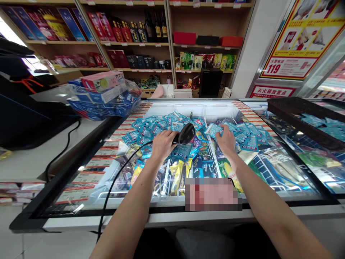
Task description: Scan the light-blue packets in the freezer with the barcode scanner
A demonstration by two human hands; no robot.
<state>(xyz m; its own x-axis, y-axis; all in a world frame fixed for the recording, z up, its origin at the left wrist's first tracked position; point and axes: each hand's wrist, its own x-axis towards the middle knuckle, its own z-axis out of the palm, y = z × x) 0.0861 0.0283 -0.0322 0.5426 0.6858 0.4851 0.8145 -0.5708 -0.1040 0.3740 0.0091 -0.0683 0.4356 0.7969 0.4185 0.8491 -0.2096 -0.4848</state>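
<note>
My left hand (163, 145) is wrapped round the handle of a black barcode scanner (186, 133), whose head points right over the freezer's glass top. A black cable runs from it down past my left forearm. My right hand (225, 139) pinches a small blue card-like packet (214, 129) by its right end. Many similar blue packets (148, 127) are spread on the glass to the left, below the scanner, and another group (249, 136) lies right of my right hand.
The chest freezer (81, 222) holds bagged ice creams in wire baskets under glass. A blurred pink rectangle (212, 194) lies at its front edge. Bagged boxes (104, 91) stand at left. A dark tray (304, 122) with more blue packets rests at right. Stocked shelves (134, 44) stand behind.
</note>
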